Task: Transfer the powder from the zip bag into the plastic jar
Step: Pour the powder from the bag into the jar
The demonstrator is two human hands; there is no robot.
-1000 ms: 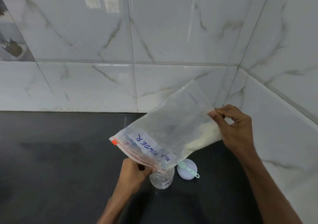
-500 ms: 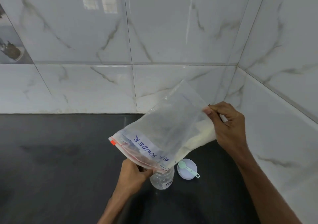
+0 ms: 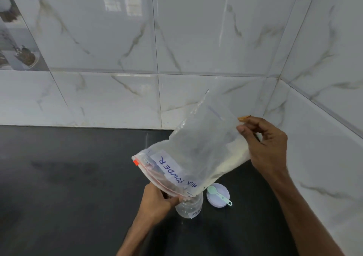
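Note:
A clear zip bag (image 3: pixel 198 147) labelled "MILK POWDER" hangs tilted, its red zip mouth pointing down-left over a small clear plastic jar (image 3: pixel 190 206) on the black counter. White powder lies along the bag's lower right side. My left hand (image 3: pixel 157 200) pinches the bag's mouth just above the jar's opening. My right hand (image 3: pixel 263 143) pinches the bag's raised bottom edge. The bag's mouth covers the top of the jar.
A white lid (image 3: pixel 218 194) lies right of the jar with a small green scoop (image 3: pixel 219 193) resting in it. The black counter (image 3: pixel 68 177) meets marble-tiled walls (image 3: pixel 117 49) behind and to the right, forming a corner.
My right hand has shifted slightly left and up with the bag's bottom, tilting it a little steeper. My left hand stays at the bag's mouth over the jar.

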